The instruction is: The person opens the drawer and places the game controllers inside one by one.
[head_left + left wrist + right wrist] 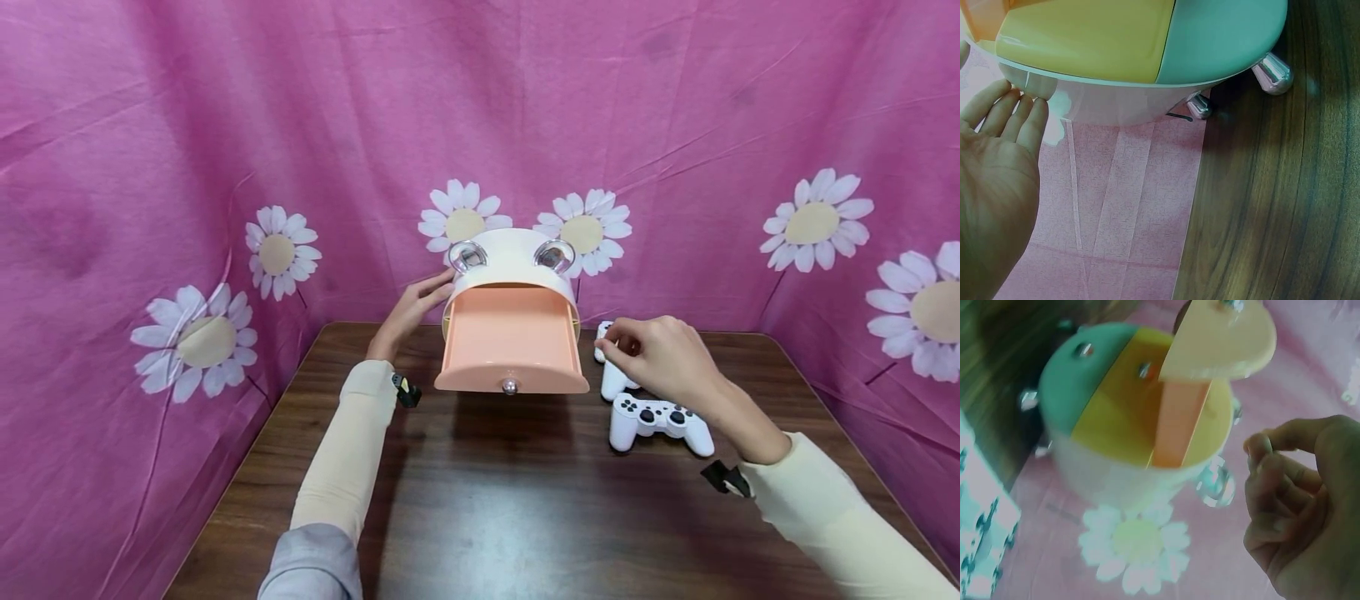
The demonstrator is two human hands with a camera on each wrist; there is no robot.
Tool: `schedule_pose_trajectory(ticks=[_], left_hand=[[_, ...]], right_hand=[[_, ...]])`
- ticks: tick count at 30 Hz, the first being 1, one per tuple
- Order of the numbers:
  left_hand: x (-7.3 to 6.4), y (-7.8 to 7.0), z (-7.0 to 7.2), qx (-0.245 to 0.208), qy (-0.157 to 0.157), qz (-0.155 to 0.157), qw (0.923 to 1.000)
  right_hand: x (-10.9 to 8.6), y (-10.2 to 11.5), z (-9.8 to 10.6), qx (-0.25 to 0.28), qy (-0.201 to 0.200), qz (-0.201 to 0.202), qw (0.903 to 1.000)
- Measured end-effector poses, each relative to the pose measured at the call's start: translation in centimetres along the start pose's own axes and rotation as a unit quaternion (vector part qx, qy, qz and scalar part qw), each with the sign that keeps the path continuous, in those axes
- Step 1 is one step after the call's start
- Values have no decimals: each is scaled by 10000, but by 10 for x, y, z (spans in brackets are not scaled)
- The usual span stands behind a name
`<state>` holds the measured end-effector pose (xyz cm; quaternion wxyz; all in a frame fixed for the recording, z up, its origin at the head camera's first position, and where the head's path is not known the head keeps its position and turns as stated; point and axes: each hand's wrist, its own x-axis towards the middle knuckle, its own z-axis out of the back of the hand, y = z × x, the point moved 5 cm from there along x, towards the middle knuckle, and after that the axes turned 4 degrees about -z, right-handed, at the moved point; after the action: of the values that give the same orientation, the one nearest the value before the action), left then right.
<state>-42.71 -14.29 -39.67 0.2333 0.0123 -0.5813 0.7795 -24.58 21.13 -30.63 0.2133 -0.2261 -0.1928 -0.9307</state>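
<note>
A rounded white drawer box (507,253) with two shiny silver ears stands on the table. Its peach top drawer (512,333) is pulled far out, a small silver knob on its front. In the left wrist view the yellow drawer (1085,40) and green drawer (1222,40) below look closed. My left hand (414,315) rests its fingertips against the box's left side, fingers nearly straight. To the right of the box, my right hand (663,358) hovers with loosely bent fingers and nothing visible in them. A white game controller (615,382) lies partly hidden behind it.
Nearer the front, another white game controller (660,421) lies on the brown wooden table (480,517), below my right hand. A pink cloth (360,125) with daisies hangs behind the table and along both sides.
</note>
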Motion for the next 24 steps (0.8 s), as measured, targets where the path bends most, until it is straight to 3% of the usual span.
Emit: schedule_pose_trajectory(ticks=[7, 15, 19, 24], left_hand=[[-1, -1, -1, -94, 8, 47, 9999], [0, -2, 0, -149, 86, 217, 9996], [1, -2, 0, -207, 152, 319, 9992], [0, -3, 0, -204, 106, 215, 9995]], right_hand=[[-1, -34, 0, -279, 765, -199, 9965], [-9, -63, -11, -603, 1697, -337, 9831], [-14, -73, -19, -634, 1977, -253, 9779], [-21, -84, -31, -579, 2219, -193, 9732]])
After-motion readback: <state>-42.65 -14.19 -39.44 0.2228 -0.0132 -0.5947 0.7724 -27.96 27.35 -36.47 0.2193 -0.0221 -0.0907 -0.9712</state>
